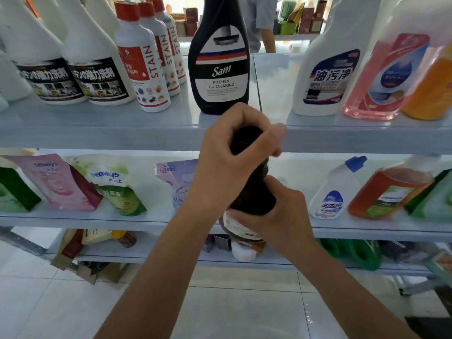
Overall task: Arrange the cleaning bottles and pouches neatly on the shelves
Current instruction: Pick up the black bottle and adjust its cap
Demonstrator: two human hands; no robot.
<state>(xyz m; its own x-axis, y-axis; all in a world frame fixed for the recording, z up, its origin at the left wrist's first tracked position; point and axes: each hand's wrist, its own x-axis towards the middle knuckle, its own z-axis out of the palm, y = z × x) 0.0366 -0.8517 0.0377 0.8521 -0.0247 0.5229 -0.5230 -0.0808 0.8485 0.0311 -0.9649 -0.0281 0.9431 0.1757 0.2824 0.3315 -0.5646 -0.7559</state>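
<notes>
Dark bottle [253, 196] is held in front of the shelving, between the levels of the top shelf [97, 128] and middle shelf [367, 228]. Left hand [227, 162]: fingers curled tight round the bottle's upper end. Right hand [281, 211]: fingers clamped round its lower body, above the label. Another dark bottle marked "Sam" [220, 69] stands upright on the top shelf just behind. Pouches [63, 184] lean on the middle shelf, left side.

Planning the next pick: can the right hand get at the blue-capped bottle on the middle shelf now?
Likely not yet: right hand grips the dark bottle; nothing stands before the blue-capped bottle, though.
</notes>
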